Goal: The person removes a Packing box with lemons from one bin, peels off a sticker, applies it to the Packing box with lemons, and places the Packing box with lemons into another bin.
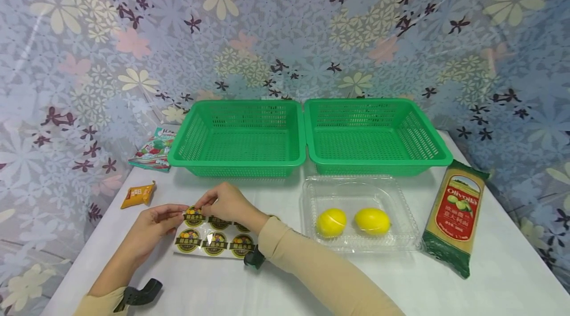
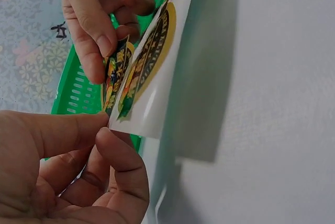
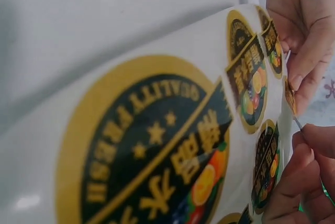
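A white sheet of round black-and-gold fruit stickers (image 1: 202, 252) is held slightly above the table at the left. My left hand (image 1: 149, 229) pinches its far left corner between thumb and forefinger. Close beside it, my right hand (image 1: 228, 203) pinches a corner sticker (image 2: 116, 75), whose edge stands away from the backing in the left wrist view. Both hands, the left hand (image 3: 309, 41) and the right hand (image 3: 301, 169), meet at the sheet's edge in the right wrist view. Large stickers (image 3: 152, 140) fill the foreground there.
Two green baskets (image 1: 236, 163) (image 1: 378, 162) stand side by side at the back. A clear plastic box (image 1: 311, 192) holds two lemons (image 1: 331, 222) (image 1: 372, 221). Pasta (image 1: 456, 217) lies at the right; an orange packet (image 1: 138, 195) and a snack bag (image 1: 156, 150) lie at the left.
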A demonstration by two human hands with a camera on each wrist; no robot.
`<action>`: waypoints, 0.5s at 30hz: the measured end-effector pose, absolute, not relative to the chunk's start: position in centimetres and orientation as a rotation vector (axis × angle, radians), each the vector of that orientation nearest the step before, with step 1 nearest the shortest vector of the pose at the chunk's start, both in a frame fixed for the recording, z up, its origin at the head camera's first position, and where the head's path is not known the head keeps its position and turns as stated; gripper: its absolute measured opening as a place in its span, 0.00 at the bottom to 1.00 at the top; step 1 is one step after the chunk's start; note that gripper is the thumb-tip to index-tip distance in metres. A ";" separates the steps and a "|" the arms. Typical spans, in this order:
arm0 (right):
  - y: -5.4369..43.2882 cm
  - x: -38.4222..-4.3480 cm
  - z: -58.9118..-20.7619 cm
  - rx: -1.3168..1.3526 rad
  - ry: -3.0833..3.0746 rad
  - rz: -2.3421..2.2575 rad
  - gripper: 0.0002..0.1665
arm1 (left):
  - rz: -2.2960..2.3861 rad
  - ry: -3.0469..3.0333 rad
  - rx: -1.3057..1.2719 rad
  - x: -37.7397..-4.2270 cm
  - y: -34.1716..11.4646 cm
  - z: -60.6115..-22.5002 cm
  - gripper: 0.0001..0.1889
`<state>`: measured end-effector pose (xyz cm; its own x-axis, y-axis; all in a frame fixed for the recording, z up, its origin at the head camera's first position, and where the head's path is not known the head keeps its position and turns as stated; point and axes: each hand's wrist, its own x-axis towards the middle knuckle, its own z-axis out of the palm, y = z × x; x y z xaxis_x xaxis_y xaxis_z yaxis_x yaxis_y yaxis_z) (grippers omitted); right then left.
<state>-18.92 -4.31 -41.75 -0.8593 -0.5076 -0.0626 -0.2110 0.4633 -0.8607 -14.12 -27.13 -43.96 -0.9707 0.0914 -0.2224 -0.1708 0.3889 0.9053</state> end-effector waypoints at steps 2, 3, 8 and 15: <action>-4.4 -18.9 -41.6 -0.620 2.418 -1.345 0.09 | 1.625 2.406 -0.074 -14.2 -27.2 -44.0 0.22; -4.5 -18.9 -41.6 -0.622 2.425 -1.340 0.09 | 1.629 2.404 -0.075 -14.2 -27.2 -44.1 0.22; -4.6 -18.8 -41.3 -0.598 2.441 -1.324 0.09 | 1.627 2.390 -0.094 -14.2 -27.2 -44.1 0.22; -4.8 -18.5 -41.0 -0.600 2.483 -1.291 0.09 | 1.621 2.370 -0.133 -14.3 -27.2 -44.1 0.21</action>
<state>-18.45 -4.77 -41.02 -0.8749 -0.4812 -0.0539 -0.2323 0.5147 -0.8253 -14.27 -27.19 -44.12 -0.9604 0.0741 -0.2686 -0.2235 0.3710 0.9014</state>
